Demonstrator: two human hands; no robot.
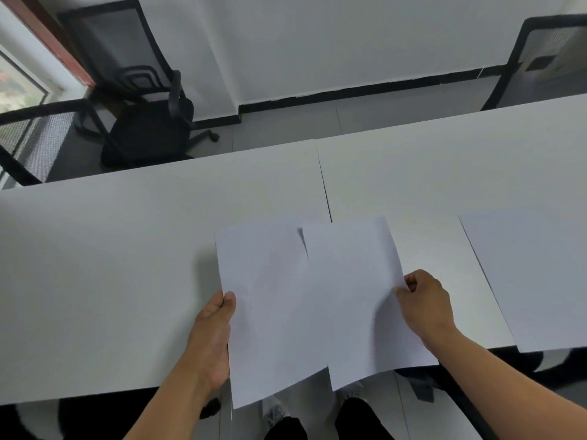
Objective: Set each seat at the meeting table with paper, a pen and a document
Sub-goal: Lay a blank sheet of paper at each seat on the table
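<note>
I hold blank white sheets of paper over the near edge of the white meeting table [127, 265]. My left hand [212, 338] grips the left edge of the left sheet [270, 306]. My right hand [425, 300] pinches the right edge of the right sheet [352, 296], which overlaps the left one at the middle. Both sheets hang past the table's front edge. Another white sheet [533, 281] lies flat on the table at the right. No pen is in view.
A seam [324, 185] splits the table into two tops. Black mesh office chairs stand beyond it: one far left [143, 122], one at the left edge [35, 141], one far right [546, 58]. A white wall with a black skirting runs behind.
</note>
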